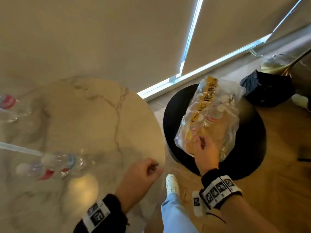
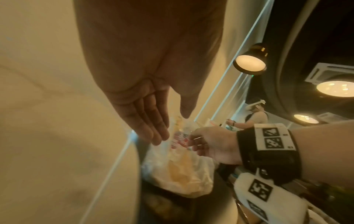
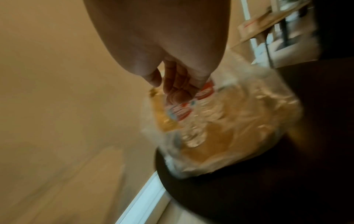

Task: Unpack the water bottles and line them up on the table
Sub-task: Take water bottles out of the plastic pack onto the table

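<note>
Drawn beige blinds and a strip of window light back a round marble tabletop (image 1: 94,115), with a black round stool (image 1: 249,148) standing on the wood floor beside it. On the stool sits the torn plastic pack of water bottles (image 1: 212,115), white caps showing through the wrap. The right hand (image 1: 206,153) is at the near end of the pack; its fingers (image 3: 178,89) are bent down onto the wrap and the red-labelled bottles under it, though the blur leaves it unclear whether that grip has closed on a bottle or on the plastic. The left hand (image 1: 139,177) hangs beside it, above the edge of the tabletop, its fingers loose and holding nothing. Well off to the left of both hands, two bottles (image 1: 50,167) are already out on the tabletop, close together, and a third bottle (image 1: 9,106) is at the far left edge of the head view. Blur hides whether they stand in a neat row. Judged from this, the job is in its early part: a few bottles are out, and most are left in the pack.
</note>
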The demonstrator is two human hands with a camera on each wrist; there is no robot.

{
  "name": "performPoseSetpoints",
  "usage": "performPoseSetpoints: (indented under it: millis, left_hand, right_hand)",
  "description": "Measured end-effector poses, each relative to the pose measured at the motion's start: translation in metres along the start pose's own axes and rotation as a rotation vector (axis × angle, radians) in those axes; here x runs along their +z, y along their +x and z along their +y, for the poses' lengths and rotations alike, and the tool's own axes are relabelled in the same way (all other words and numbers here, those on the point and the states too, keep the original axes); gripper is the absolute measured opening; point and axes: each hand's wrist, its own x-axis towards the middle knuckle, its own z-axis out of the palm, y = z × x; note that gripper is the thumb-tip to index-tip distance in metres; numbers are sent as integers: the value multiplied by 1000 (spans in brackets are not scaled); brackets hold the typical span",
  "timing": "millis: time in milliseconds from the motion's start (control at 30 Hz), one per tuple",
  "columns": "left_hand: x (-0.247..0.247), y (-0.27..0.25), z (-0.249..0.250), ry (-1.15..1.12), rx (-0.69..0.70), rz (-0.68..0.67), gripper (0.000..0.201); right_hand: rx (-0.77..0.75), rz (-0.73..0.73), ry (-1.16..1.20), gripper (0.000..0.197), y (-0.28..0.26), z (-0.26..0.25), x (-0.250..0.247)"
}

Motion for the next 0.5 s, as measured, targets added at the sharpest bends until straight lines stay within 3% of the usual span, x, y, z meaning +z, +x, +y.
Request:
performPoseSetpoints:
  millis: [133, 233, 267, 367, 500]
  left_hand:
    - [78, 91, 74, -83, 22, -126, 37]
    - [116, 151, 95, -262, -30, -214, 52]
    - [125, 170, 96, -343, -36, -196, 57]
    - [140, 214, 87, -429, -69, 4, 63]
    - [148, 233, 87, -318, -52, 187, 62]
  right_hand:
    - [249, 42, 63, 35, 90, 51, -32]
    - [195, -41, 173, 59, 142, 58, -39]
    - [140, -59, 143, 62, 157, 57, -39]
    - [41, -132, -50, 42, 187, 52, -31]
    - [-3, -114, -22, 28, 185, 45, -32]
